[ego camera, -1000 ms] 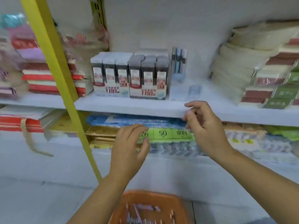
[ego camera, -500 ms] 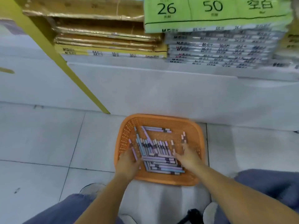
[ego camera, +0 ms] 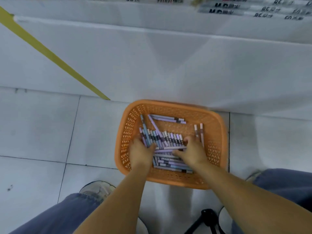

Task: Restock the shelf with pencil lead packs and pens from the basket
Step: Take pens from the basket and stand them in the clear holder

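Pale grey floor tiles (ego camera: 42, 129) fill the lower part of the view, crossed by thin dark joints. Nearest the camera are the person's legs in blue trousers, the left leg (ego camera: 55, 217) at the bottom left and the right leg (ego camera: 287, 184) at the right edge. A worn grey shoe (ego camera: 97, 190) shows just past the left knee. Between the legs stands a small black tripod-like stand (ego camera: 208, 218).

Both bare forearms reach forward into an orange plastic basket (ego camera: 217, 130) with lattice walls, which sits on the tiles. The pens (ego camera: 166, 137), purple, lilac and blue-grey with dark bands, lie in the basket. A row of them points away from the person, and another layer lies crosswise nearer the front wall.

The left hand (ego camera: 141, 153) is at the left end of the pile. Its fingers curl down among the blue-grey pens and its thumb presses against them, so it grips a few. The right hand (ego camera: 193, 153) rests on the right side of the pile with bent fingers, its thumb lying across the crosswise pens. Whether it has closed on any of them cannot be told.

Two pink-tipped pens (ego camera: 198, 132) lie apart beside the right hand, near the right wall. Two long purple pens (ego camera: 168, 118) lie crosswise near the far wall.

Beyond the basket, which almost touches it, rises the white base panel (ego camera: 168, 65) of the shelf unit. A yellow upright (ego camera: 50, 54) slants across the panel to the floor at the left. At the top right edge lie blurred stacked packs (ego camera: 249, 10) with dark lettering that cannot be read.
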Demonstrator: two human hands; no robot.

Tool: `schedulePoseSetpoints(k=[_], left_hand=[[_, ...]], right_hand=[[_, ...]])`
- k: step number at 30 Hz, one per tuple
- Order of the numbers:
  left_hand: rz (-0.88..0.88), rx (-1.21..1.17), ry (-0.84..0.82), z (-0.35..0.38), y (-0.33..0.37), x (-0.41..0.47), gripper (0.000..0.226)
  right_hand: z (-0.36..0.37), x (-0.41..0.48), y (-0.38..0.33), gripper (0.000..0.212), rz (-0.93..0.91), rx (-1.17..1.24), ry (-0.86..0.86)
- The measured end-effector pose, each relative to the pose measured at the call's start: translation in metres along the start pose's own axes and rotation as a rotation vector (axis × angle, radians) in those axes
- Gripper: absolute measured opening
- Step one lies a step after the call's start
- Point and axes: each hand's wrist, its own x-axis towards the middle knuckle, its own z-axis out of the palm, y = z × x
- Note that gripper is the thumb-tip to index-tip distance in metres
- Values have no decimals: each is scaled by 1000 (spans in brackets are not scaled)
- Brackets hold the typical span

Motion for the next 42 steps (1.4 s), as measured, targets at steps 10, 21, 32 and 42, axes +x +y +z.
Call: schedulePoseSetpoints(k=[10, 21, 32, 42], left_hand=[[-21, -73, -19, 6, -1, 14, 32], [-122, -198, -149, -1, -9, 27, 25], [-105, -287, -297, -22, -17, 30, 34], [-127, -450, -368, -23, -16, 25, 25]], right_hand=[[0, 12, -9, 66, -11, 85, 24], [-2, 12, -24, 56, -80, 35, -164], [-13, 13, -11, 39, -6, 437, -289], [-27, 14, -9, 12, -31, 457, -325]])
